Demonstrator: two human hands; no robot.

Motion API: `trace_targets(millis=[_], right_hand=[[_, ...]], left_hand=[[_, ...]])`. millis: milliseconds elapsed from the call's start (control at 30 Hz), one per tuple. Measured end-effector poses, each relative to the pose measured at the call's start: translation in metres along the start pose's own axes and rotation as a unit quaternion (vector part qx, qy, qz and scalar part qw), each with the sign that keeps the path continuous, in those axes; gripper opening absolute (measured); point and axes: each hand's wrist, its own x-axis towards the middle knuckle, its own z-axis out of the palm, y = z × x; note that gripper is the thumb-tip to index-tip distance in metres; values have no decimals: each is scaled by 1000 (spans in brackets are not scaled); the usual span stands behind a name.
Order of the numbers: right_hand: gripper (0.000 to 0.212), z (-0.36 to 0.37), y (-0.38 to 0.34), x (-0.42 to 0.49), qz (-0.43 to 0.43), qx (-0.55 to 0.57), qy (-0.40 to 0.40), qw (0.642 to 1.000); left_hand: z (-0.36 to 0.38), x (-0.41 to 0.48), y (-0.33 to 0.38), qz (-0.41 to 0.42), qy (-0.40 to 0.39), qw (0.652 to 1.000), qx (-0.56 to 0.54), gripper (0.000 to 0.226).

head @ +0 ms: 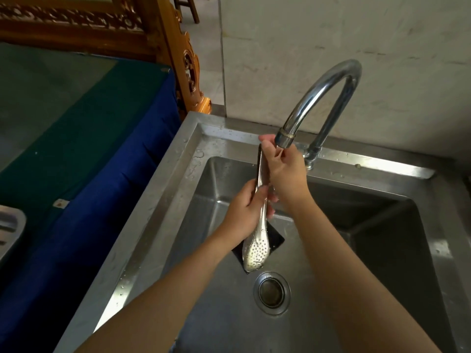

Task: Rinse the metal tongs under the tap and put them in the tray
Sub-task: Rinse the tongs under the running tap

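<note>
The metal tongs (257, 240) hang nearly upright over the sink, perforated spoon ends down, handle end up by the tap's spout (285, 138). My left hand (244, 210) grips them around the middle. My right hand (283, 171) holds the upper handle part just under the spout. Whether water is running cannot be told. A corner of the metal tray (12, 225) shows at the far left edge, on the blue-covered table.
The steel sink (158, 200) has a round drain (272, 293) and a dark flat square (275, 240) on its floor behind the tongs. The curved tap (331, 85) rises from the back rim. A table with green and blue cloth (89, 149) stands left, carved wooden furniture (188, 72) behind.
</note>
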Motion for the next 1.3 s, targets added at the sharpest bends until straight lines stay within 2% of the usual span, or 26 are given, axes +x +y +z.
trace_targets(millis=[67, 133, 200, 233, 367, 500, 567, 633, 700, 833, 900, 1000, 1100, 1167, 1200, 1300], right_hand=[[13, -8, 3, 6, -9, -44, -71, 997], [20, -15, 4, 10, 8, -17, -132, 991], [10, -22, 2, 11, 11, 1, -147, 989], [9, -26, 2, 9, 11, 8, -141, 990], [29, -32, 20, -12, 42, 51, -125, 990], [48, -27, 58, -57, 115, 43, -108, 987], [46, -24, 65, -69, 142, 141, -122, 972], [32, -25, 63, -68, 118, 184, -88, 972], [29, -26, 58, -60, 98, 161, -40, 981], [44, -17, 47, -41, 114, 58, 57, 990], [47, -13, 42, -35, 122, 21, 94, 988], [44, -13, 33, -28, 92, -7, 66, 993], [22, -13, 27, -31, 22, 12, -35, 999], [19, -13, 28, -36, 0, 29, -72, 997], [20, -12, 29, -35, 1, 18, -61, 998], [31, -9, 27, -27, 46, -28, 41, 998]], left_hand=[[0, 5, 3, -14, -1, 1000, -25, 21], [1, 11, 7, -27, -9, 998, -65, 24], [4, 17, 12, -45, -11, 992, -113, 26], [6, 19, 14, -53, -10, 991, -124, 27], [18, 27, 27, -57, 10, 988, -140, 31], [31, 50, 43, -94, 90, 970, -207, 32], [36, 58, 47, -112, 128, 960, -221, 26], [37, 59, 45, -104, 149, 964, -192, 18], [35, 54, 41, -95, 158, 969, -164, 18], [42, 32, 30, -72, 125, 987, -72, 9], [52, 20, 24, -49, 133, 990, -22, 9], [48, 23, 28, -72, 132, 985, -91, 22], [31, 39, 41, -86, 123, 983, -110, 32], [26, 45, 45, -91, 121, 982, -113, 38], [27, 44, 44, -90, 115, 983, -111, 37], [33, 29, 33, -84, 81, 981, -157, 23]])
